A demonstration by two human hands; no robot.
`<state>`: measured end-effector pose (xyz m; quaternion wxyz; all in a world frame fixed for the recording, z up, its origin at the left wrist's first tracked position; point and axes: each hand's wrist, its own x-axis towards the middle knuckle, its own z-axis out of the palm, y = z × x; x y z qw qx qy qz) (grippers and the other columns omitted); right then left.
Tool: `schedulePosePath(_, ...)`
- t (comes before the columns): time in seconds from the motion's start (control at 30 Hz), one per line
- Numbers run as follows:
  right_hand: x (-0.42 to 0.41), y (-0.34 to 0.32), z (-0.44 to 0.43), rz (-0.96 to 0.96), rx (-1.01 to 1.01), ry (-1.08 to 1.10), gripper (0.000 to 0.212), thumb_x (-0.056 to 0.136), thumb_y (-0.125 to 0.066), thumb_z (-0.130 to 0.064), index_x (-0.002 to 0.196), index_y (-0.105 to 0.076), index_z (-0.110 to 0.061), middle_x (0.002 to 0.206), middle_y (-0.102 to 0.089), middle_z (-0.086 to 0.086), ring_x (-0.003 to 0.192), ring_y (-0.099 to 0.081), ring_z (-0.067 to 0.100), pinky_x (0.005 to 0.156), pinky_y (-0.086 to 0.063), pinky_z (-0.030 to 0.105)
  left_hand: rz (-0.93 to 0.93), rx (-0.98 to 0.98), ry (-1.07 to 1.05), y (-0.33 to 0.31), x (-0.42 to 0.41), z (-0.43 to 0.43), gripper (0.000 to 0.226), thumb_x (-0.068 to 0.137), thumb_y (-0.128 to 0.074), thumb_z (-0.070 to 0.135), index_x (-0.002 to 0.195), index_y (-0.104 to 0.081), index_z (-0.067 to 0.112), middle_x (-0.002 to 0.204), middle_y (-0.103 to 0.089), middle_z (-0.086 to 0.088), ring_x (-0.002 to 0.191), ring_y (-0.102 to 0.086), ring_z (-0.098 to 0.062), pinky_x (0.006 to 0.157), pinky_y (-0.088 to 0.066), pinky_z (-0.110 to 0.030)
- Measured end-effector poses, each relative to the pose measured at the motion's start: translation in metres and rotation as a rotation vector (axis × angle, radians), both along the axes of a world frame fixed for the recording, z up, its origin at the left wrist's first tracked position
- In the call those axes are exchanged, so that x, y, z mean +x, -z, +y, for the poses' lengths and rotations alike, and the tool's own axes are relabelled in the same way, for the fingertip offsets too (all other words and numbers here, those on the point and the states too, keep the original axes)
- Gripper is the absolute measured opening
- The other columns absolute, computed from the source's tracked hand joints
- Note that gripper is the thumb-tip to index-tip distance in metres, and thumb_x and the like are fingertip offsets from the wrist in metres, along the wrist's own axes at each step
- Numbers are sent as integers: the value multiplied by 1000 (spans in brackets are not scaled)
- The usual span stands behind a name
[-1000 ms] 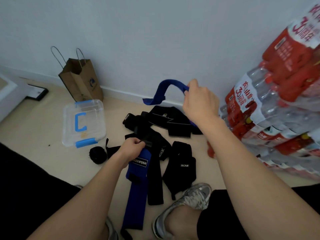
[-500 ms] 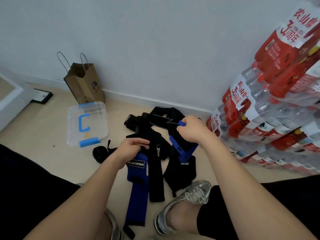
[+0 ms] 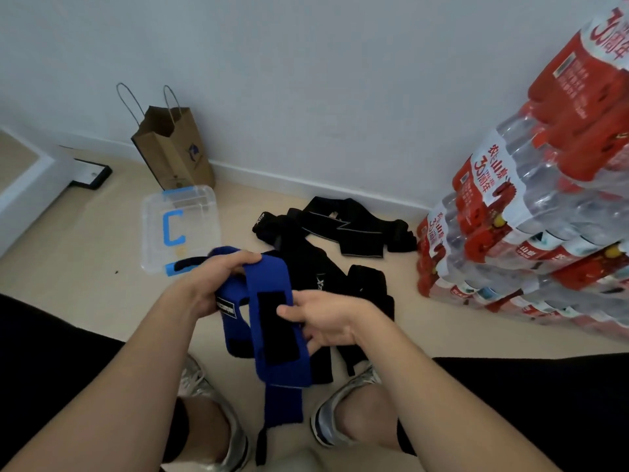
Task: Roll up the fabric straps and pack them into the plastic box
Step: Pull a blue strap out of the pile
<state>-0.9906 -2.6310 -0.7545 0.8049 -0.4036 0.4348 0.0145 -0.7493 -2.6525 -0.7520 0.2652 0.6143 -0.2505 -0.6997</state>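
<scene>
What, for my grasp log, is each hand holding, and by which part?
Both hold the blue strap. The left hand grips its folded upper end; the right hand pinches its edge beside the black fastener patch.

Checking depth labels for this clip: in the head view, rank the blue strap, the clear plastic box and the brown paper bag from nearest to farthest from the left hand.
1. The blue strap: gripped by the left hand itself.
2. The clear plastic box: on the floor just beyond the hand, leftward.
3. The brown paper bag: behind the box, against the wall.
</scene>
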Motion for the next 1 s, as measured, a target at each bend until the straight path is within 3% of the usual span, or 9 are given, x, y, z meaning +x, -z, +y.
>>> schedulePosePath(0.17, -5, 47, 5, 426, -239, -139, 34, 110, -61, -36, 138, -69, -18, 128, -74, 8, 116, -74, 26, 92, -60, 36, 47, 38, 40, 12, 17, 10, 74, 46, -89, 24, 116, -75, 1, 110, -78, -24, 82, -75, -34, 74, -60, -41)
schedulePosePath(0.23, -21, 69, 2, 750, -440, -211, 44, 107, -62, -34, 146, -60, -13, 140, -62, 19, 129, -64, 38, 100, -56, 46, 49, 70, 62, 19, 17, 10, 76, 44, -87, 21, 116, -74, 1, 112, -78, -25, 85, -74, -36, 78, -59, -43)
schedulePosePath(0.33, -48, 91, 5, 1178, -498, -391, 90, 100, -72, -38, 168, -13, -37, 169, -7, 26, 149, -22, 66, 119, -32, 75, 30, 130, 112, 31, 9, 6, 70, 48, -86, 20, 115, -74, 2, 110, -79, -22, 84, -76, -35, 75, -61, -41)
schedulePosePath(0.43, -67, 114, 4, 1085, -339, -400, 122, 93, -82, -45, 162, 18, -61, 170, 34, 25, 155, -12, 67, 124, -27, 73, -18, 154, 174, 45, -4, -1, 49, 72, -82, 15, 119, -74, 4, 110, -81, -19, 86, -79, -32, 80, -63, -42)
schedulePosePath(0.57, -54, 139, 1, 916, -530, -626, 132, 86, -88, -49, 155, 23, -69, 163, 50, 21, 153, -11, 71, 119, -40, 70, -83, 183, 319, 65, -14, -13, 36, 85, -80, 13, 117, -75, 0, 112, -80, -20, 101, -78, -37, 94, -62, -47)
schedulePosePath(0.67, -26, 159, 7, 864, -677, -917, 114, 94, -79, -49, 164, 10, -60, 166, 49, 16, 152, 3, 74, 122, -30, 75, -169, 186, 358, 83, -18, -22, 31, 94, -79, 13, 121, -71, -1, 107, -82, -17, 96, -81, -32, 79, -65, -39)
schedulePosePath(0.77, -18, 176, 11, 900, -693, -1071, 96, 103, -68, -46, 167, 3, -57, 167, 48, 12, 149, 16, 76, 125, -14, 79, -303, 178, 377, 98, -20, -26, 41, 92, -83, 19, 126, -63, 4, 116, -77, -14, 103, -77, -33, 94, -64, -47)
schedulePosePath(0.9, -50, 178, -20, 944, -690, -966, 117, 93, -74, -64, 155, 24, -68, 171, 43, 11, 153, 22, 69, 126, -6, 76, -331, 208, 418, 106, -20, -29, 53, 90, -85, 25, 133, -60, 10, 127, -72, -10, 111, -74, -32, 103, -59, -52)
schedulePosePath(1.0, -82, 167, -57, 1007, -702, -864, 118, 94, -76, -58, 161, 21, -62, 175, 35, 9, 160, 18, 58, 131, -10, 68, -327, 220, 458, 107, -23, -30, 49, 91, -84, 26, 132, -62, 11, 124, -74, -9, 108, -75, -30, 99, -62, -49)
